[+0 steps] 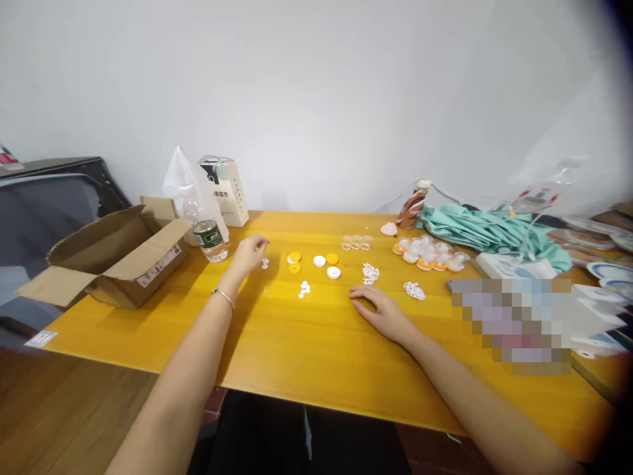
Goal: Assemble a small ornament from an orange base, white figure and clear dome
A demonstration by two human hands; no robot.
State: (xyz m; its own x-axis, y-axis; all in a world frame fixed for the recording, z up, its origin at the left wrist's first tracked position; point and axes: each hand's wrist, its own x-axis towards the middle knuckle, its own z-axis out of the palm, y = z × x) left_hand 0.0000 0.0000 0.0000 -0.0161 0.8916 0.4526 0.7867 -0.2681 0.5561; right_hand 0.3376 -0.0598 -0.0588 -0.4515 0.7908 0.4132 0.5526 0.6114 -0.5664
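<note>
My left hand (247, 256) is raised over the table with its fingers curled in a pinch; what they hold, if anything, is too small to make out. Just beside its fingertips lie small white pieces (266, 264). My right hand (378, 313) rests on the tabletop, fingers stretched out and thumb apart, holding nothing. Between the hands are yellow discs (295, 268), white round caps (333, 272) and a cluster of small white dots (305, 287). White openwork pieces (370, 273) lie just beyond my right fingers, with another openwork pile (414, 291) to their right.
Clear rings (357, 243) and several clear-domed orange pieces (429, 254) stand farther back. An open cardboard box (153, 264) and a water bottle (210, 241) are left. A brown drink bottle (413, 206), teal fabric (487, 227) and a blurred-out patch (512, 323) are right.
</note>
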